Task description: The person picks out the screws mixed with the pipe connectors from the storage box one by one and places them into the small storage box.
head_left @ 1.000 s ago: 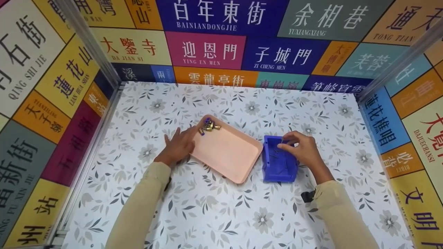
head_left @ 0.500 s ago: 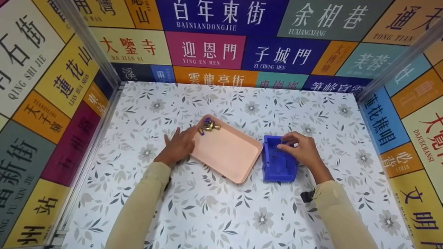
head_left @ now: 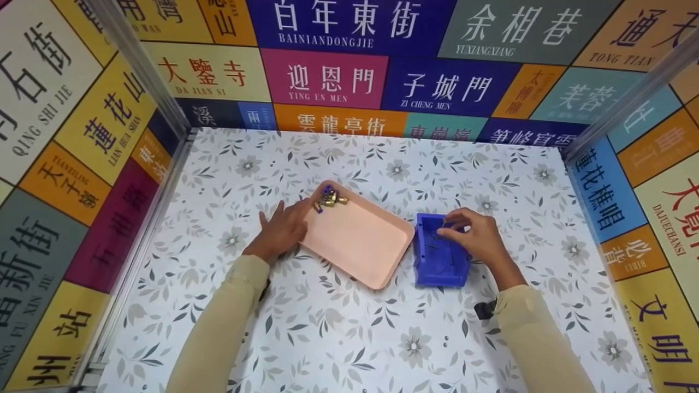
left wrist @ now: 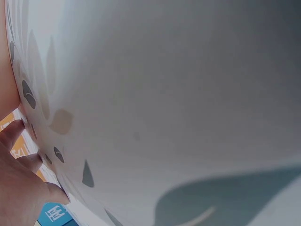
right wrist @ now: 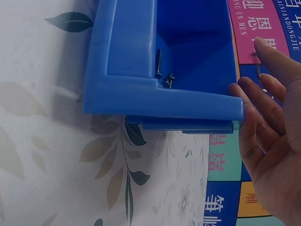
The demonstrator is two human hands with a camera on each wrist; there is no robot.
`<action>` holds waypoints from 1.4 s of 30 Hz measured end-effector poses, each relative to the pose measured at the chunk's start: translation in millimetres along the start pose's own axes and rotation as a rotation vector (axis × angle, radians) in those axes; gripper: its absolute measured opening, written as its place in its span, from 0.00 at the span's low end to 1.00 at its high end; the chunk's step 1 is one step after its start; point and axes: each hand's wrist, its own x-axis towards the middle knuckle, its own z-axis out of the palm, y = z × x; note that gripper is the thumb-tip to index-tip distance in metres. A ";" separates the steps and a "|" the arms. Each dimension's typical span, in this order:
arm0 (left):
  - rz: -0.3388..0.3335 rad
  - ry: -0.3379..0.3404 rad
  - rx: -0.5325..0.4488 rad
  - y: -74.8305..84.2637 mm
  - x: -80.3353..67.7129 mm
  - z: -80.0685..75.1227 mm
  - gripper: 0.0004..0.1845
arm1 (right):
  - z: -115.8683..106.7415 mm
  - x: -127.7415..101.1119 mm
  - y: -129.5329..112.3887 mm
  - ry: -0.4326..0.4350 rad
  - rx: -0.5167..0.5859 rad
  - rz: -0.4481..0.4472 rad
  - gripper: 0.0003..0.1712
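Observation:
Over the blue bin [head_left: 441, 273], my right hand [head_left: 474, 232] pinches a thin dark screw [right wrist: 257, 67] between thumb and fingertips. Inside the bin lie several loose dark screws [right wrist: 160, 63]. To the left, a shallow peach tray [head_left: 357, 234] lies at a slant on the table, its right corner close to the bin. My left hand [head_left: 281, 232] rests at the tray's left edge with fingers spread and relaxed. Small brass-coloured and blue pieces [head_left: 329, 199] are heaped in the tray's far corner; their exact kind is too small to tell.
A white tablecloth with a leaf and flower print [head_left: 349, 333] covers the table. Panels with colourful Chinese lettering [head_left: 327, 79] stand at the back and both sides, joined by metal posts [head_left: 155, 71].
Both hands, the tray and the bin stay almost in place. The screw between the right fingertips has tilted slightly.

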 end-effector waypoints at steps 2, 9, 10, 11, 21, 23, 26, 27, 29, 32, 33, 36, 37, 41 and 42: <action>0.005 0.003 0.001 0.2 -0.2 -0.1 0.32 | 0.1 -0.2 0.3 -0.001 0.001 -0.003 0.22; 0.006 -0.005 0.020 0.7 -0.6 -0.7 0.32 | 0.1 0.4 -1.4 0.000 0.029 -0.017 0.22; 0.007 -0.008 0.021 0.7 -0.5 -0.9 0.32 | 0.3 0.8 -1.6 -0.001 0.029 -0.018 0.22; 0.004 -0.006 0.019 0.9 -0.5 -1.0 0.32 | 0.7 1.2 -1.8 -0.002 0.027 -0.020 0.22; -0.004 -0.005 0.013 2.3 0.0 -2.3 0.31 | 7.6 5.5 -12.3 0.000 0.003 -0.025 0.21; -0.010 -0.007 0.002 3.0 0.4 -1.9 0.31 | 10.9 7.6 -16.7 0.003 0.005 -0.031 0.21; -0.017 -0.011 -0.009 3.2 0.7 -0.7 0.32 | 18.6 11.3 -22.3 0.009 0.024 -0.058 0.20; -0.016 -0.011 -0.010 3.0 0.6 -0.3 0.32 | 21.6 12.7 -24.2 0.010 0.038 -0.069 0.20; -0.017 -0.014 -0.010 2.2 -0.3 0.3 0.32 | 28.0 15.7 -28.5 0.010 0.065 -0.085 0.19; -0.012 -0.021 0.004 0.8 -2.1 0.3 0.32 | 37.4 20.7 -35.5 0.006 0.104 -0.100 0.18; -0.011 -0.024 0.012 0.5 -2.5 0.3 0.32 | 40.2 22.6 -38.5 0.006 0.116 -0.101 0.18; -0.013 -0.035 0.028 0.4 -2.8 -0.1 0.33 | 48.3 28.6 -47.5 0.006 0.136 -0.120 0.18; -0.014 -0.039 0.029 0.5 -2.4 -0.2 0.33 | 50.9 30.9 -50.7 0.006 0.144 -0.126 0.18; -0.038 -0.046 0.020 1.9 -2.0 -1.2 0.33 | 61.1 41.2 -63.8 0.005 0.168 -0.163 0.17; -0.042 -0.050 0.016 2.0 -2.0 -1.4 0.33 | 63.4 43.8 -67.2 0.007 0.170 -0.171 0.17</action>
